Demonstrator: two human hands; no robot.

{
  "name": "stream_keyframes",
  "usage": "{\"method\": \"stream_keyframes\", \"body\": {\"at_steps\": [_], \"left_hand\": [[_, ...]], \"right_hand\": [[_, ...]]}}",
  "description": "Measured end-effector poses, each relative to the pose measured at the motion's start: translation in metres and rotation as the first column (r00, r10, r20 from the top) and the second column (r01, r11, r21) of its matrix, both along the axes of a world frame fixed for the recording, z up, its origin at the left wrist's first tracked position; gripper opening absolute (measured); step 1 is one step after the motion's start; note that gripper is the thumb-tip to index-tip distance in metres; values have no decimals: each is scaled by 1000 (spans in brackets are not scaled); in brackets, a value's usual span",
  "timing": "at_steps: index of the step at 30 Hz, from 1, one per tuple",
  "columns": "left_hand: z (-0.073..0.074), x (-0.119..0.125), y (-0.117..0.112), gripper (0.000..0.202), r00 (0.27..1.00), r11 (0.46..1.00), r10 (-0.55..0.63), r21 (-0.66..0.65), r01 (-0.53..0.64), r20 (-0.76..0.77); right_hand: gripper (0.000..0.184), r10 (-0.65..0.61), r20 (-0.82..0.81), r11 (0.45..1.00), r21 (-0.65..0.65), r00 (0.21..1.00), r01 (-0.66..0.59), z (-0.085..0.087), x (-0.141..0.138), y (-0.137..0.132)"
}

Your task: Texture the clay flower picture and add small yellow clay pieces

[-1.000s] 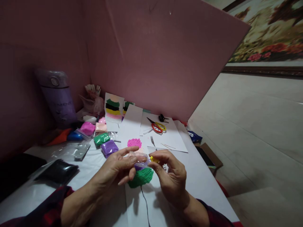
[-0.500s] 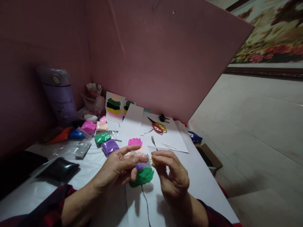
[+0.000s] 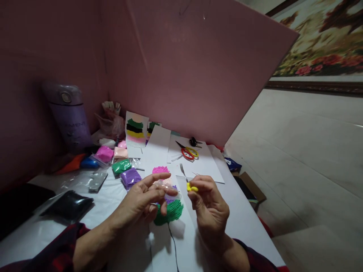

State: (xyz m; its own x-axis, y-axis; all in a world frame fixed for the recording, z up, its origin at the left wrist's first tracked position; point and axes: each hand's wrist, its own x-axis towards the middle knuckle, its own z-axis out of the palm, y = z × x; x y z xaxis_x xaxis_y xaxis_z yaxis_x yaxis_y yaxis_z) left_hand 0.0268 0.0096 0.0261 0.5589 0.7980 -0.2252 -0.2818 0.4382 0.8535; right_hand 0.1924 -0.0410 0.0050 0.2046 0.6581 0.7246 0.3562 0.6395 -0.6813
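Note:
My right hand pinches a small yellow piece of clay between thumb and fingertips, raised a little above the table. Close to its left, my left hand has its fingers closed on a clear plastic wrapper. Under both hands lies a sheet of white paper carrying a green textured clay shape with purple clay above it and a pink clay patch further back. A thin black line runs down from the green shape.
Packets of purple, green and pink clay lie at the left. A fork and red-and-yellow scissors rest on paper behind. A purple bottle stands back left, a black packet near left. A pink board walls the table.
My right hand has drawn away from the left hand, up and to the right, taking the yellow clay out of the wrapper. The left hand stays in place with the wrapper.

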Motion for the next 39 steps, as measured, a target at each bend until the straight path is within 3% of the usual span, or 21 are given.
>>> {"method": "stream_keyframes", "body": {"at_steps": [4, 10, 15, 21, 25, 32, 36, 39], "left_hand": [[-2, 1, -1, 61, 998, 998, 21, 61, -18, -51], [3, 1, -5, 54, 998, 992, 43, 120, -36, -51], [-1, 0, -3, 55, 997, 982, 41, 187, -28, -63], [-8, -2, -4, 49, 997, 954, 37, 299, -14, -71], [-7, -2, -5, 45, 995, 938, 54, 347, -22, -83], [-4, -2, -4, 49, 999, 952, 40, 305, -28, -31], [-6, -2, -3, 51, 1000, 961, 24, 276, -20, -8], [-5, -2, -4, 56, 1000, 977, 1, 215, -4, 15]], "right_hand": [[19, 123, 150, 991, -77, 981, -112, 0, -2, 0], [15, 11, -28, 1000, 16, 1000, -10, -1, 2, 0], [20, 129, 162, 990, -69, 978, -119, 0, 0, -2], [24, 31, 44, 999, 18, 999, -32, 2, 0, -3], [24, 118, 156, 992, -68, 981, -108, 3, -3, -4], [15, 12, 2, 1000, 16, 1000, -12, 1, 1, -1], [7, 91, 87, 995, -59, 992, -86, 0, 1, 1], [8, 64, 13, 996, -69, 998, -63, 0, 1, 3]]}}
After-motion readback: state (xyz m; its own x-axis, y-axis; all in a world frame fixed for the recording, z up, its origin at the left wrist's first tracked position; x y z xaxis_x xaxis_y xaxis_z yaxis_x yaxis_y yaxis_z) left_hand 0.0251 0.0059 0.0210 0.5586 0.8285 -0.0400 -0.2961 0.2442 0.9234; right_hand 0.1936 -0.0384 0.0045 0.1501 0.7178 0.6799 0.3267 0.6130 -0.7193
